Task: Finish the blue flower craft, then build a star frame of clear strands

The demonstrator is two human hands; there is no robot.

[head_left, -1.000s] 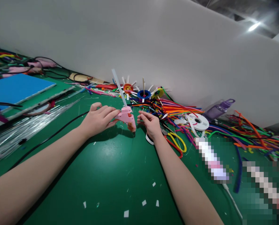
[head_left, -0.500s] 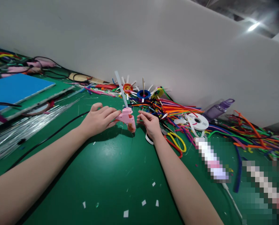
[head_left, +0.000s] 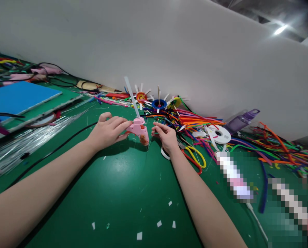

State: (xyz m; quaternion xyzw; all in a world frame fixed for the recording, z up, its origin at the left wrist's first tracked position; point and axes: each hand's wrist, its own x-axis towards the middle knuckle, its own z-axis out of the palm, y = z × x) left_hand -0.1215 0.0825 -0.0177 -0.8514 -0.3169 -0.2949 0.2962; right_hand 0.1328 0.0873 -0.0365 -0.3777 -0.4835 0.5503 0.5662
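Observation:
My left hand [head_left: 109, 129] is closed on the handle of a pink hot glue gun [head_left: 139, 126], whose nozzle points down over the table. A long translucent glue stick [head_left: 131, 96] sticks up out of its back end. Just right of the nozzle, my right hand [head_left: 167, 137] pinches a thin, wire-like strand [head_left: 154, 135] between thumb and fingertips. The strand's lower end comes close to the nozzle; whether they touch I cannot tell. Behind the hands stand a blue wheel-like piece [head_left: 159, 103] with white strips and an orange one [head_left: 141, 97].
Scissors with yellow and red handles [head_left: 196, 156] lie beside my right wrist. Further right are a white ribbon spool [head_left: 219, 134], a purple bottle [head_left: 240, 122] and pipe cleaners [head_left: 200, 119]. A blue board [head_left: 21, 98] and silvery strands [head_left: 37, 144] lie left. A black cord [head_left: 58, 148] runs under my left arm.
The glue gun has shifted slightly left and up, its glue stick leaning a little further left. My right hand has hardly moved and keeps its pinch on the strand.

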